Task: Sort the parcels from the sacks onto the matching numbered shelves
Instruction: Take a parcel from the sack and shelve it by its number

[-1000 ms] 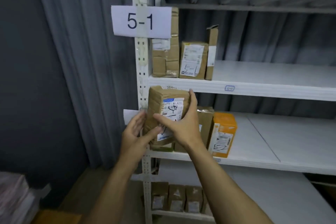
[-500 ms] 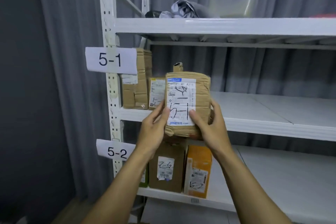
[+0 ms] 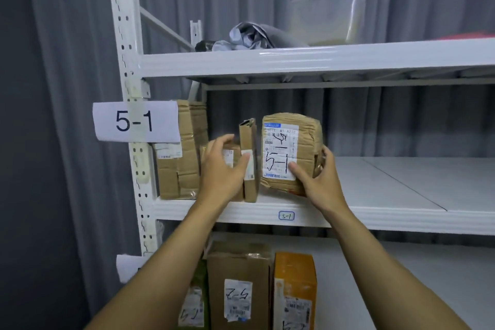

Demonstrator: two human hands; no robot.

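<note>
Gripping the brown parcel [image 3: 302, 147] marked 5-1 by its lower right corner, thumb on the label, the right hand [image 3: 322, 182] holds it upright near the front edge of the 5-1 shelf [image 3: 375, 213], just beside a thin carton [image 3: 248, 142], while the left hand [image 3: 223, 169] curls over a small box [image 3: 233, 154] toward the shelf's left end.

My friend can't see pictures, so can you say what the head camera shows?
A person's right hand grips a brown parcel handwritten 5-1, upright at the white shelf signed 5-1. The left hand holds a small parcel next to a thin box there. More parcels stand on the shelf below.
</note>
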